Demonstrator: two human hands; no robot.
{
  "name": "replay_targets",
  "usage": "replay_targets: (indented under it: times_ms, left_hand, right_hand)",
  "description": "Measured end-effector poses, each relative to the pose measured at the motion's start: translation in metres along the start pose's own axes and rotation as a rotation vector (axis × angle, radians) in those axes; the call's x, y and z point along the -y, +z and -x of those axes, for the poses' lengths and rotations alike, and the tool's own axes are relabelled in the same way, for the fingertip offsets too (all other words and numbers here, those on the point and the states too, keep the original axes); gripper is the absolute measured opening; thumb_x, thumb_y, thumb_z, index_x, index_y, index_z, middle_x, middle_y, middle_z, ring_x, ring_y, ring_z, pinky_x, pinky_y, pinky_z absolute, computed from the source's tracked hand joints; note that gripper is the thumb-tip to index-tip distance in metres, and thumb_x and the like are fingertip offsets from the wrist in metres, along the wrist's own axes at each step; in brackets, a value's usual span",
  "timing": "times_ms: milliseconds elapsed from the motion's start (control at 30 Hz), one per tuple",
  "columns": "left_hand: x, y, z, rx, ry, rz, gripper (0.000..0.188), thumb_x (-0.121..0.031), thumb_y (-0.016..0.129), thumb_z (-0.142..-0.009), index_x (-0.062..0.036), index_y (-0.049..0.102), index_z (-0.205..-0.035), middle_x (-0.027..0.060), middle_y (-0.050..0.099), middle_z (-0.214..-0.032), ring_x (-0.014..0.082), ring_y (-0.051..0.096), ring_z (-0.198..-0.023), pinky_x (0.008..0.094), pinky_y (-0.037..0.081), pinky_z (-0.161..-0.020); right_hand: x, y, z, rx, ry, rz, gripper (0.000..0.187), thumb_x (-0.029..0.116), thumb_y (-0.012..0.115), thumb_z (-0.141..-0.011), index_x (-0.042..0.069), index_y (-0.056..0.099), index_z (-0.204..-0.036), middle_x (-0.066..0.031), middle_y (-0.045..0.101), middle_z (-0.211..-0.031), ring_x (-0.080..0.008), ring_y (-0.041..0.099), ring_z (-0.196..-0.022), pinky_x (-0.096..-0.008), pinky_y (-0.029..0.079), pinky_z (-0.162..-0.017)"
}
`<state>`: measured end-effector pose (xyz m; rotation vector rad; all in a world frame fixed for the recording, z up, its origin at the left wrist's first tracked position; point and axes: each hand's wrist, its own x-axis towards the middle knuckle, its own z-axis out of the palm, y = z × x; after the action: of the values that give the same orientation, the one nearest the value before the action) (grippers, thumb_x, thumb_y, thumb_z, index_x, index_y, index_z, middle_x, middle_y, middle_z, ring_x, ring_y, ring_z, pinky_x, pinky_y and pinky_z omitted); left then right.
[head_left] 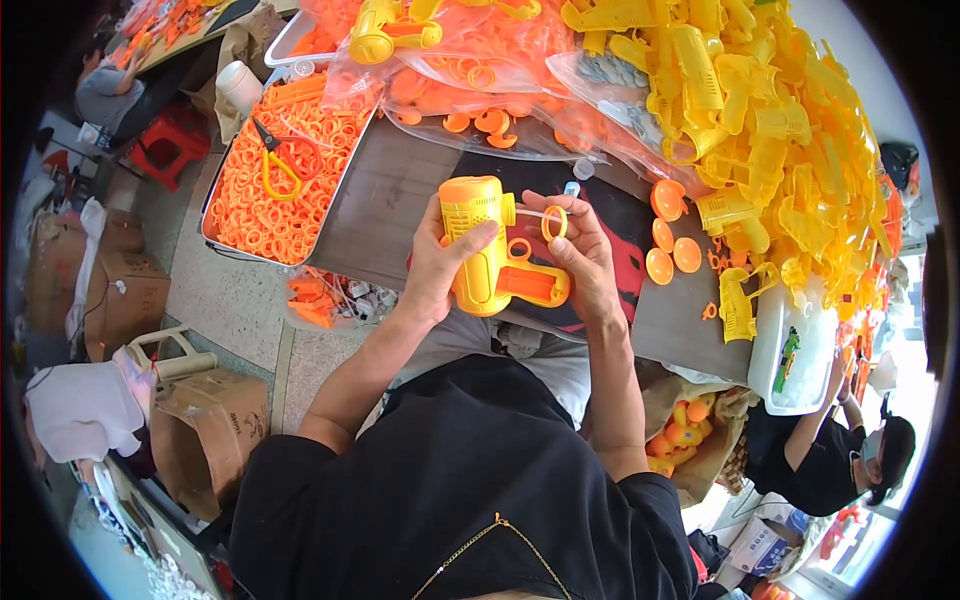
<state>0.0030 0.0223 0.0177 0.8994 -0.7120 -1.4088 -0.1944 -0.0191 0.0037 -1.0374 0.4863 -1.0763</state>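
Observation:
Above the table edge, my left hand (433, 268) is wrapped round a yellow toy gun (477, 265) with an orange rear cap, its handle pointing right. An orange trigger ring (519, 248) shows between body and handle. To the right of the gun's nozzle, my right hand (588, 245) pinches a yellow ring (546, 226) between thumb and fingers. A thin pale stem (530, 212) runs between the nozzle and the right fingers; whether it joins the ring I cannot tell. Beneath both hands lies a black and red mat (625, 235).
At left stands a tray (208, 222) of orange rings with nippers (280, 170) on top. Yellow shells (760, 130) are heaped at right, beside orange caps (687, 254) and a white bin (765, 375). Bagged orange parts (460, 70) lie ahead. Another person (825, 455) sits at right.

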Motion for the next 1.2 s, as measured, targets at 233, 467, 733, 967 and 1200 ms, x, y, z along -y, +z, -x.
replay_targets:
  times_ms: [233,467,733,967,1200]
  left_hand:
    - [0.006,0.007,-0.001,0.102,-0.009,-0.095,0.063,-0.016,0.083,-0.086,-0.0049,0.05,-0.138,0.008,0.065,-0.121,0.0139,0.066,-0.105,0.0318,0.054,-0.094]
    - [0.012,0.024,-0.014,0.257,0.08,-0.212,0.094,-0.017,0.078,-0.091,-0.0077,0.018,-0.163,0.011,0.051,-0.142,0.0184,0.053,-0.128,0.0329,0.041,-0.111]
    - [0.03,0.031,-0.026,0.185,0.246,-0.447,0.087,-0.018,0.09,-0.077,-0.0047,0.038,-0.146,0.0109,0.053,-0.128,0.0176,0.058,-0.114,0.0335,0.05,-0.099]
    - [0.045,0.031,-0.03,0.067,0.37,-0.367,0.064,-0.01,0.081,-0.082,-0.0057,0.045,-0.135,0.0069,0.049,-0.127,0.0164,0.054,-0.113,0.03,0.048,-0.098]
    - [0.032,0.04,-0.046,0.114,0.249,-0.515,0.055,-0.014,0.074,-0.09,-0.0066,0.046,-0.137,0.0082,0.056,-0.117,0.0145,0.059,-0.101,0.0295,0.052,-0.088]
  right_hand:
    - [0.017,0.017,0.01,-0.121,-0.051,0.504,0.048,0.001,0.076,-0.089,0.002,0.055,-0.132,-0.0161,0.065,-0.13,-0.0196,0.065,-0.117,-0.0312,0.056,-0.095]
    - [0.012,0.018,0.02,-0.315,-0.29,0.955,0.044,-0.005,0.077,-0.081,0.001,0.064,-0.122,-0.0116,0.071,-0.109,-0.0215,0.071,-0.098,-0.0301,0.058,-0.084]
    - [0.005,0.0,0.026,-0.202,-0.269,0.648,0.038,-0.004,0.078,-0.08,0.002,0.064,-0.114,-0.0128,0.062,-0.125,-0.0241,0.064,-0.112,-0.0339,0.053,-0.096]
    - [-0.046,0.028,0.023,-0.283,-0.037,-0.079,0.046,0.022,0.056,-0.106,0.001,0.04,-0.144,-0.012,0.048,-0.141,-0.018,0.05,-0.128,-0.0321,0.045,-0.104]
    - [-0.035,0.022,0.013,-0.347,0.131,-0.04,0.042,0.034,0.043,-0.112,0.003,0.049,-0.139,-0.0109,0.052,-0.139,-0.0181,0.05,-0.127,-0.0339,0.043,-0.106]
